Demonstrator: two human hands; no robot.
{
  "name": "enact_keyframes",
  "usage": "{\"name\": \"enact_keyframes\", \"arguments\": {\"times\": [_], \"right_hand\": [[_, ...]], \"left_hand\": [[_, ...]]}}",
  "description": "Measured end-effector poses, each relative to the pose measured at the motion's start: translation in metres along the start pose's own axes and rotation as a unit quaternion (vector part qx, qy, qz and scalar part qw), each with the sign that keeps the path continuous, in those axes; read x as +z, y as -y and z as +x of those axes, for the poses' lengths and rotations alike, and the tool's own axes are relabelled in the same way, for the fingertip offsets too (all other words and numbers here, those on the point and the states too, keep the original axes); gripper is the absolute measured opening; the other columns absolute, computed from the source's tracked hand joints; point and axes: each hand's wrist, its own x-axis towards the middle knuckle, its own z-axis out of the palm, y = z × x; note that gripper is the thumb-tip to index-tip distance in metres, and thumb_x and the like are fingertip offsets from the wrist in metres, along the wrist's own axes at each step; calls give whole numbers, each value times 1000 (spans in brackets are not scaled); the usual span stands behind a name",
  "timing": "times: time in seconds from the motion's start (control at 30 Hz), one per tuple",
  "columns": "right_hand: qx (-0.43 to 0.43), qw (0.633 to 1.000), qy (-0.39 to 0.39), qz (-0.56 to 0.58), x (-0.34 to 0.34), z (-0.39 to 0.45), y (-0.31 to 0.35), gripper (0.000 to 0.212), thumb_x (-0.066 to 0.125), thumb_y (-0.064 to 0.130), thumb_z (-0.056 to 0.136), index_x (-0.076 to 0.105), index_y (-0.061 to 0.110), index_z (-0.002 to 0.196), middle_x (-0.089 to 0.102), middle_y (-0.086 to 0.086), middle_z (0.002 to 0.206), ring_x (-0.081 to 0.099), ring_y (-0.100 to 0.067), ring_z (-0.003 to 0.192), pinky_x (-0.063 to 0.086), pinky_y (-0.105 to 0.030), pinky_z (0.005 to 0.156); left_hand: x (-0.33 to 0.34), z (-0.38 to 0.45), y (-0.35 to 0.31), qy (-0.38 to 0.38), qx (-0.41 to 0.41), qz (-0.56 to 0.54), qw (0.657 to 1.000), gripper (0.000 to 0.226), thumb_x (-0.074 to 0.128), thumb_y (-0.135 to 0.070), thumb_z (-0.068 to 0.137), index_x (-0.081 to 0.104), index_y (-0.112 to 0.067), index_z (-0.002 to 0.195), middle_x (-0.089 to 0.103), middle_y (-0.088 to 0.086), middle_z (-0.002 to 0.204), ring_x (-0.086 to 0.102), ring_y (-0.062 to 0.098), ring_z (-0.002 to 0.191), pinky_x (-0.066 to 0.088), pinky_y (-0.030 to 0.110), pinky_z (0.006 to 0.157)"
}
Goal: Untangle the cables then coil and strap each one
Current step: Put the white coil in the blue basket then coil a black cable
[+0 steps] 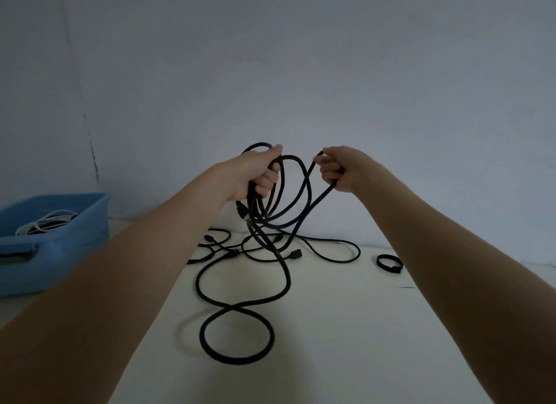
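Note:
A thick black cable [284,271] hangs from both raised hands and trails onto the white table [346,328], ending in a figure-eight loop near the front. My left hand [258,172] grips several gathered loops of it. My right hand [340,169] holds one strand, which runs down and left to the loops. Thinner black cables [334,254] with plugs lie tangled on the table behind the hanging loops. A black strap [389,263], closed into a small ring, lies at the right, beside my right forearm.
A blue plastic bin [60,244] holding white cables [45,223] stands at the left edge of the table. A plain wall rises right behind the table.

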Motion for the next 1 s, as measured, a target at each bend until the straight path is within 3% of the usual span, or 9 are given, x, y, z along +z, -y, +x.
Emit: {"name": "enact_keyframes", "arguments": {"times": [0.13, 0.23, 0.4, 0.5, 0.67, 0.77, 0.87, 0.93, 1.0], "right_hand": [[-17, 995, -39, 92, -7, 3, -1, 9, 45, 5, 96, 41, 8, 88, 35, -3, 64, 24, -5, 27, 18, -15, 29], [-3, 995, -35, 95, -2, 0, -2, 21, 43, 6, 97, 38, 11, 77, 30, 1, 56, 24, -6, 28, 17, -15, 30], [-96, 981, -34, -166, 19, -15, -6, 23, 47, 10, 96, 49, 8, 73, 42, -2, 61, 29, -7, 35, 21, -16, 33], [-147, 931, -9, -335, 25, -25, -12, 22, 42, 17, 97, 54, 9, 81, 46, -2, 66, 31, -8, 40, 23, -16, 36], [-184, 856, 32, -483, 22, -36, -16, 27, 32, 27, 102, 53, 12, 109, 51, -2, 71, 43, -15, 50, 34, -20, 44], [-176, 835, 29, -520, 22, -39, -19, 33, 34, 25, 100, 48, 7, 125, 54, -14, 101, 57, -24, 66, 49, -25, 50], [-193, 788, 24, -584, 21, -42, -24, 48, 41, 21, 97, 28, 10, 143, 31, -18, 132, 57, -24, 84, 52, -22, 63], [-225, 794, 32, -564, 12, -43, -25, 66, 49, 19, 96, 11, 8, 149, 33, -15, 136, 53, -26, 107, 44, -22, 79], [-231, 849, 27, -475, 2, -43, -25, 79, 57, 19, 93, 3, 8, 150, 42, -9, 136, 48, -21, 122, 37, -20, 88]], "left_hand": [[2, 3, -1, -9, -10, -103, 995, 41, 38, -42, 100, 39, -16, 69, 28, -9, 41, 22, 4, 31, 22, 15, 32], [8, 8, -1, -1, -18, -152, 988, 37, 35, -38, 102, 39, -15, 73, 34, -6, 44, 26, 5, 33, 27, 15, 35], [22, 9, -3, 31, -44, -175, 983, 43, 32, -37, 103, 50, -10, 75, 45, -2, 57, 40, 6, 42, 34, 14, 36], [31, 9, -7, 18, -25, -231, 972, 37, 35, -30, 103, 52, -8, 78, 48, 1, 61, 40, 9, 51, 38, 15, 39], [42, 11, -5, -1, -21, -251, 968, 34, 35, -31, 103, 55, -8, 86, 48, 3, 66, 42, 12, 54, 40, 22, 54], [49, 15, -1, 18, -39, -271, 962, 37, 32, -36, 103, 56, -8, 105, 58, 9, 83, 55, 19, 66, 46, 34, 62], [58, 20, -2, 3, -43, -327, 944, 38, 30, -37, 103, 53, -9, 113, 63, 12, 108, 61, 27, 86, 47, 44, 70], [60, 21, -6, -20, -26, -378, 925, 34, 29, -36, 103, 52, -14, 116, 65, 10, 106, 62, 25, 88, 45, 42, 80], [62, 21, -11, -17, 12, -449, 893, 31, 24, -31, 105, 44, -16, 122, 66, 9, 113, 62, 26, 99, 43, 41, 87]]}}
